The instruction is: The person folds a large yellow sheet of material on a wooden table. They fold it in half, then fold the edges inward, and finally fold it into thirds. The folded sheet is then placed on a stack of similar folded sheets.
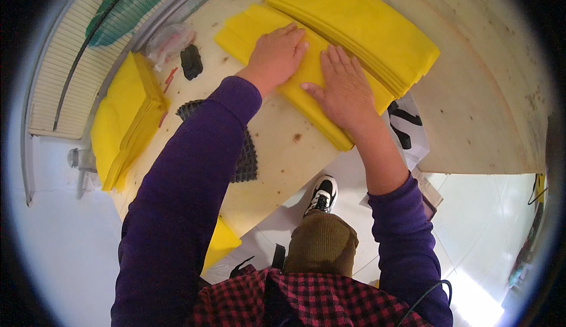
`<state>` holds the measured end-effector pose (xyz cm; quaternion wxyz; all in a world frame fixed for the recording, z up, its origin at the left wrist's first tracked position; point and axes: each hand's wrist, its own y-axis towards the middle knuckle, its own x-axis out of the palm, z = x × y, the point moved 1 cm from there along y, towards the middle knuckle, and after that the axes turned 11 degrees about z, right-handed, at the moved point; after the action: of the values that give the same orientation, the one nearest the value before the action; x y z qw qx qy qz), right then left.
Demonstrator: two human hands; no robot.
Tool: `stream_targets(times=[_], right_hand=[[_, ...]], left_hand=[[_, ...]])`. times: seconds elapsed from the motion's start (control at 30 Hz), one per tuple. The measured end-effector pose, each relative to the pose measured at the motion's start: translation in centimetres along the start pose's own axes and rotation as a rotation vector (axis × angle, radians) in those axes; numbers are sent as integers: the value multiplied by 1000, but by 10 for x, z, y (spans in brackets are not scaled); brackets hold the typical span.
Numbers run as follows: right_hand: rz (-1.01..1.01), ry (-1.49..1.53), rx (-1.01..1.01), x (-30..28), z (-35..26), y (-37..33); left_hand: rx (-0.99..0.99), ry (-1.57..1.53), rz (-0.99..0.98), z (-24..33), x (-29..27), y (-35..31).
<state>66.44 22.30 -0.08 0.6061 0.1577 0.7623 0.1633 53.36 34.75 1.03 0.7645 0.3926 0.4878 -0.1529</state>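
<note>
Two stacks of folded yellow fabric lie side by side on a pale wooden table (283, 168). On the nearer fabric stack (318, 106) my left hand (277, 54) rests toward its left part, fingers stretched out over the cloth. Farther right on the same stack, my right hand (346, 88) lies flat with the thumb apart from the fingers. Just beyond it, the farther fabric stack (359, 20) shows its layered edges along the near side. Neither hand grips anything.
At the table's left edge sits another yellow fabric stack (127, 120). Near it are a small black object (191, 62), a clear plastic bag (168, 43) and a dark textured mat (244, 162), partly under my left arm. More yellow fabric (221, 244) shows at the lower left.
</note>
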Motion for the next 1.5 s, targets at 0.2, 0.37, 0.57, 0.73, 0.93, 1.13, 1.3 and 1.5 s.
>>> stream_targets(times=[0.2,0.37,0.57,0.73,0.93,1.13,1.3,1.5], right_hand=[[-56,-48,-1,-1,-4,1],[-72,-69,3,1,-4,0],[-63,-49,-3,0,-5,1],[-45,-141,-57,4,-3,-1],[15,-92,-50,11,0,-4],[-8,-72,26,4,2,-10],[-20,-66,85,-12,16,-38],[24,-91,112,-19,22,-59]], left_hand=[[95,254,-41,6,5,12],[-17,202,-93,2,21,8],[-114,179,-104,-31,25,19],[-129,251,-139,-72,30,32],[-177,364,-70,-113,46,37],[-219,433,-78,-122,46,39],[-318,365,-67,-106,38,38],[-333,356,-91,-108,39,40]])
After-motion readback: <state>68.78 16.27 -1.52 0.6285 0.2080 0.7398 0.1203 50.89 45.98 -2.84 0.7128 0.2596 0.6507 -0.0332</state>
